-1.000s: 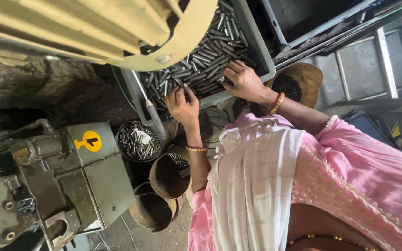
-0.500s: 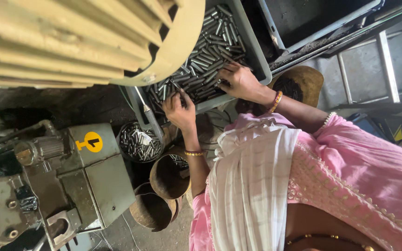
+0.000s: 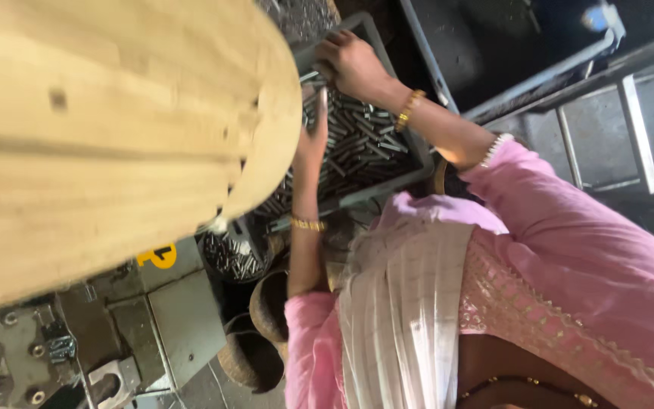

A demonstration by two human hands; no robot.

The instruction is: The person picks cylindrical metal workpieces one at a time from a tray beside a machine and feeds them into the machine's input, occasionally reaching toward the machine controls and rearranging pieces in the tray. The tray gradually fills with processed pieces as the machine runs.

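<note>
Tray: a grey plastic tray [image 3: 410, 163] sits at the far centre of the scene, filled with a heap of short metal rods [image 3: 357, 144]. Its left part is hidden behind a large cream-coloured curved cover [image 3: 115, 129].
Left hand: the left hand [image 3: 310, 136] is raised at the tray's left side, just beside the cover's edge, fingers extended upward and loose. It lies against the rods; whether it grips any cannot be told.
Right hand: the right hand [image 3: 350, 64] is at the tray's far end, fingers curled down onto the rim and the rods there. A grip on a particular rod cannot be confirmed.
Wrists: each wrist carries a gold-coloured bangle; the right forearm also shows a pale beaded band further up.
Clothing: pink embroidered sleeves and a white pleated cloth [image 3: 403, 318] fill the near right.
Near left: a grey-green machine body [image 3: 160, 318] with a yellow round tag, bolts and a bracket.
Between machine and person: a dark round container of small metal pieces [image 3: 232, 257], and two worn brown round pots [image 3: 255, 356] nearer still.
Far right: a grey metal frame [image 3: 630, 121] with bars.
</note>
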